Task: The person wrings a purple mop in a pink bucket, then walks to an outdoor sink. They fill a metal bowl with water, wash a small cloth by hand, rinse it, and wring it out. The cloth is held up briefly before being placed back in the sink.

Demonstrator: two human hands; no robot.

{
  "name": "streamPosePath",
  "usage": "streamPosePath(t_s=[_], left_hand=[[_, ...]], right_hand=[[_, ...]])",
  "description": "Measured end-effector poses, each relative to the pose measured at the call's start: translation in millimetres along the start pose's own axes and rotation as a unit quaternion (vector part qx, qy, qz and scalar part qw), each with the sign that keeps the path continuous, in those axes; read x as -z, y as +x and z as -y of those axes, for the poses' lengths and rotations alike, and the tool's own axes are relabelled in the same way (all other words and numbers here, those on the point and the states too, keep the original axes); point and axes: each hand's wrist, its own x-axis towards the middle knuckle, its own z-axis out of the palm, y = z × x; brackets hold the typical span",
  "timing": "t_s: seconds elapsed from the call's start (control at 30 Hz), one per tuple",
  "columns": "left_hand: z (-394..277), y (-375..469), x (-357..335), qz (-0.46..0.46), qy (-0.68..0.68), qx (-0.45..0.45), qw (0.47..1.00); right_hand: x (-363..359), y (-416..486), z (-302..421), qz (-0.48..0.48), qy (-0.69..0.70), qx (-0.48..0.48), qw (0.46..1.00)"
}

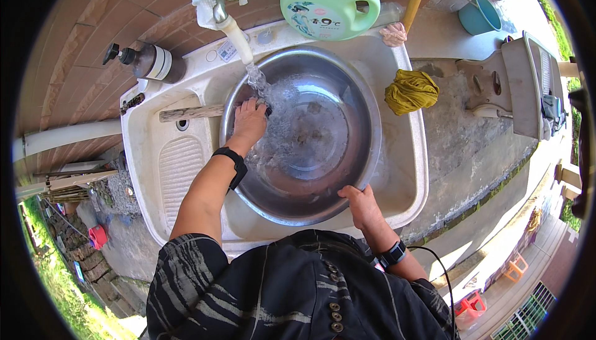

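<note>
A large stainless steel basin [316,125] rests in a stone-like laundry sink [419,153], with some water in it. Water runs from a tap with a pale hose [236,39] into its upper left side. Close by the stream, my left hand [250,121] is over the basin's left part, its fingers on a small dark object [268,109], mostly hidden. My right hand [361,202] grips the basin's rim at the lower right, thumb and fingers at the edge. A crumpled olive-yellow cloth [411,92] hangs on the sink's right rim.
A green detergent jug [326,4] and a pink cloth [393,34] are on the sink's back edge. A brown pump bottle [158,64] stands at the back left. A wooden stick [191,113] lies beside the basin, above the ribbed washboard [181,167]. A blue bucket [479,15] stands farther right.
</note>
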Motion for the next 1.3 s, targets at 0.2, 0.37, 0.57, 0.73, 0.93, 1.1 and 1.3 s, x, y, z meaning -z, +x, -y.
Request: streamPosePath(t_s=[0.2,0.37,0.57,0.73,0.93,1.1,1.3], left_hand=[[-19,-9,20,0.359,-0.38,0.06,0.85],[-15,12,127,0.102,-0.675,0.064,0.728],[-12,85,273,-0.203,-0.351,-0.047,0.913],[-36,132,296,-0.078,-0.146,0.049,0.985],[-29,102,289,-0.064,-0.05,0.096,0.992],[-4,58,288,-0.088,-0.155,0.009,0.984],[10,-91,228,-0.033,-0.384,0.198,0.901]], right_hand=[[0,5,-4,-0.031,0.012,0.014,0.999],[2,2,2,-0.015,0.013,0.016,1.0],[1,-8,6,-0.007,-0.009,0.072,0.997],[0,-9,-2,-0.054,0.039,0.038,0.997],[18,-9,-16,0.0,0.076,0.048,0.996],[46,-14,-27,0.033,0.079,0.052,0.995],[81,-35,-30,0.025,0.043,0.118,0.992]])
